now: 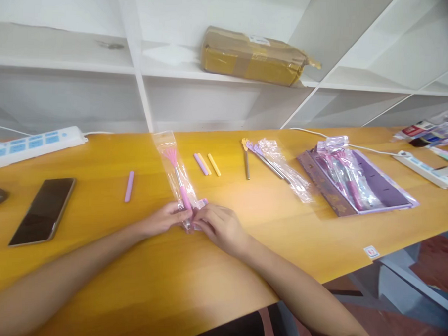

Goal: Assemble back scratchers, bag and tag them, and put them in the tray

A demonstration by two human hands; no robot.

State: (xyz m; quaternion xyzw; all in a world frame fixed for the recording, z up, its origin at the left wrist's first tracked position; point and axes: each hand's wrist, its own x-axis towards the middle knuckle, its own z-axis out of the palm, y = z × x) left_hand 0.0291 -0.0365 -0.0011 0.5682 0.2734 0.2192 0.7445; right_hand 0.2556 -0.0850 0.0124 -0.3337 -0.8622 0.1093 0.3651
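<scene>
While left hand [169, 218] and right hand [222, 228] clamp a clear sleeve [163, 139], pink scratcher [185, 196] inside, purple box [384, 182] holding bagged pieces [351, 179]

bare wood on the tabletop [269, 224] gives a passage between the bagged pink scratcher [184, 193] and the open purple box [388, 187], whose rim blocks the far right. metal rods [267, 162] and crumpled wrappers [296, 176] obstruct the middle rear; short sticks [202, 164] interrupt the space nearer the scratcher. at left, a narrower lane separates the lone purple stick [128, 186] from the phone [43, 211], while a power strip [37, 144] lines the back.
</scene>
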